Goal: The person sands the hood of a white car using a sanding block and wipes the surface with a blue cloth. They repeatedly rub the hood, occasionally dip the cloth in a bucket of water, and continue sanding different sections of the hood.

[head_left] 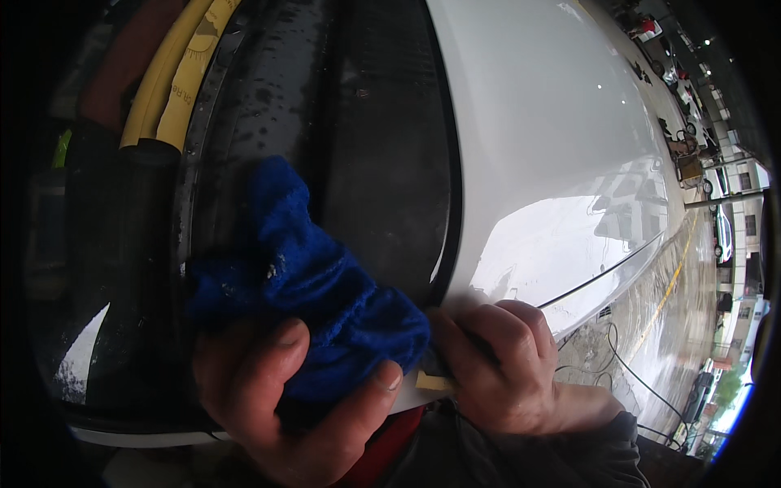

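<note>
My left hand [281, 415] is closed round a crumpled blue cloth [325, 285], with the thumb and a finger showing at its near side. The cloth lies over the black trim panel [382, 163] of a white car, its far end reaching up onto the wet, spotted part. Close by on the right, my right hand [504, 366] is curled at the near corner, where the black trim meets the white body panel [537, 179]. Its fingertips are hidden, so what they grip cannot be made out. A small beige tape-like strip [435, 381] shows beside it.
A yellow roll of sandpaper-like sheet [175, 81] lies at the far left on dark glass [114, 325]. Beyond the car on the right, a black hose [634, 374] curls over the wet floor [651, 325]. Other vehicles and equipment stand farther off.
</note>
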{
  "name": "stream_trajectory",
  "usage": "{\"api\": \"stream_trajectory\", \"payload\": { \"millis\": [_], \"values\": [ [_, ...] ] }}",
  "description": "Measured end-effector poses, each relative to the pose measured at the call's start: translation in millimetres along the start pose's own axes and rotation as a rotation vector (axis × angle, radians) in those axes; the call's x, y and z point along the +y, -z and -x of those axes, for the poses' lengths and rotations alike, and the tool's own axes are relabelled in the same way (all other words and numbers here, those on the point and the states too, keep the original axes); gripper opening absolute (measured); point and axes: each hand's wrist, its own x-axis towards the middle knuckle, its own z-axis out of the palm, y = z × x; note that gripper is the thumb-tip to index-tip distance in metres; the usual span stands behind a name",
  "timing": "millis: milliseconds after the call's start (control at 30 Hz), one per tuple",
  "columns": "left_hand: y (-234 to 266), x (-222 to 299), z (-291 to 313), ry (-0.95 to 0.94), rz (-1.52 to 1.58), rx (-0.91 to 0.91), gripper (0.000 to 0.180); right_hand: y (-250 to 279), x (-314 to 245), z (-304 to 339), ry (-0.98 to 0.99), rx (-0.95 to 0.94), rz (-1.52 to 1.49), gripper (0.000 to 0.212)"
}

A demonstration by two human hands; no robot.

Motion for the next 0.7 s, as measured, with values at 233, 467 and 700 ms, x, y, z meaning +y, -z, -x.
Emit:
{"api": "stream_trajectory", "payload": {
  "millis": [233, 467, 700],
  "values": [
    [-1, 3, 3, 0.024, -0.055, 0.000, 0.025, -2, 0, 7, -0.030, 0.026, 0.016, 0.044],
    [5, 0, 3, 0.031, -0.027, -0.034, 0.027, -3, -2, 0, -0.012, 0.049, -0.020, 0.045],
    [3, 5, -2, 0.023, -0.047, -0.037, 0.028, 0, 6, 4, 0.024, 0.029, 0.007, 0.045]
  ]
}}
